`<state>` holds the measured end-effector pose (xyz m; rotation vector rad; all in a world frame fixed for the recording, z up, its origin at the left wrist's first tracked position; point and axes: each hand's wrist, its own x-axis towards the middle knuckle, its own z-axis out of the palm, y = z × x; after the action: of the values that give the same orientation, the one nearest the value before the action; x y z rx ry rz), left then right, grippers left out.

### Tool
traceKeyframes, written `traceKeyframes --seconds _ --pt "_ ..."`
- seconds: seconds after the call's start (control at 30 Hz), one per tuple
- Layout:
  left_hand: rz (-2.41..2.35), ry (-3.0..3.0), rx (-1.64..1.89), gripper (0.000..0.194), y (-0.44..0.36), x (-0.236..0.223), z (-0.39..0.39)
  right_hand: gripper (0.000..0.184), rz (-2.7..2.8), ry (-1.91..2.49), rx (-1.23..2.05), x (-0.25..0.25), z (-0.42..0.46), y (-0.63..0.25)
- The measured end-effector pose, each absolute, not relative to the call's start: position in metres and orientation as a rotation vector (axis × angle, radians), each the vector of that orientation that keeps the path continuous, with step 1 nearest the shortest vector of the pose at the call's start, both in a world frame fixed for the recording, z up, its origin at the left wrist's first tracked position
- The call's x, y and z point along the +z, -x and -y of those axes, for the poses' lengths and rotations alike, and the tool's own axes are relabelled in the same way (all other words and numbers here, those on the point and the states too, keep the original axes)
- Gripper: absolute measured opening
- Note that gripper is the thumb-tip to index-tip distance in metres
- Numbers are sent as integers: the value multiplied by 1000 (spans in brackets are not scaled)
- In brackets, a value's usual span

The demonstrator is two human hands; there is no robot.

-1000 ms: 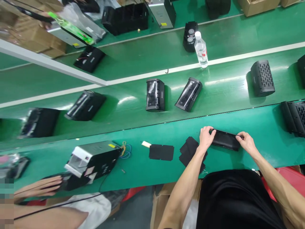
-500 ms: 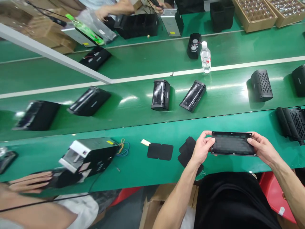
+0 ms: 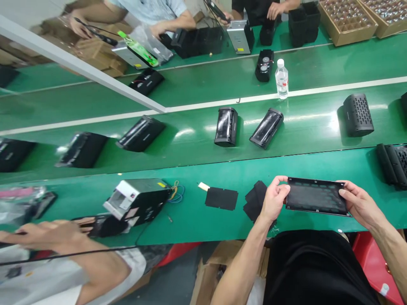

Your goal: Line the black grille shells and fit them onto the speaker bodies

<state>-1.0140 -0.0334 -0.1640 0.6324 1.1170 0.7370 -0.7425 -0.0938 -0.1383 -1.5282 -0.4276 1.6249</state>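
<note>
Green desk (image 3: 190, 224). Left hand (image 3: 274, 198), right hand (image 3: 362, 204) half closed, each pinching one end of black panel (image 3: 318, 197). Best: keep level, press softly, touch only edges.

Holds the panel (image 3: 316, 196) over the desk (image 3: 190, 216), with left hand (image 3: 275, 197) at nine o'clock and right hand (image 3: 361, 203) at three. From the panel, has overlapping sheets (image 3: 253, 202) on the desk at nine, then a lone sheet (image 3: 221, 198) and a machine (image 3: 148, 197) farther out; housings (image 3: 389, 165) at two. Beyond, on the belt (image 3: 193, 142), has one speaker (image 3: 266, 128) at eleven, another speaker (image 3: 358, 115) at one. Has a carton (image 3: 203, 279) at eight, below desk level.
</note>
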Motion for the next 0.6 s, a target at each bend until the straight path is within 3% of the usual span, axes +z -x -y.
traceKeyframes --seconds 0.33,0.6 --pt "-975 -727 709 64 1026 -162 36 52 488 1553 1569 -133 98 742" --pt "-937 -736 730 63 1023 -159 38 56 582 1689 1434 -141 97 744"
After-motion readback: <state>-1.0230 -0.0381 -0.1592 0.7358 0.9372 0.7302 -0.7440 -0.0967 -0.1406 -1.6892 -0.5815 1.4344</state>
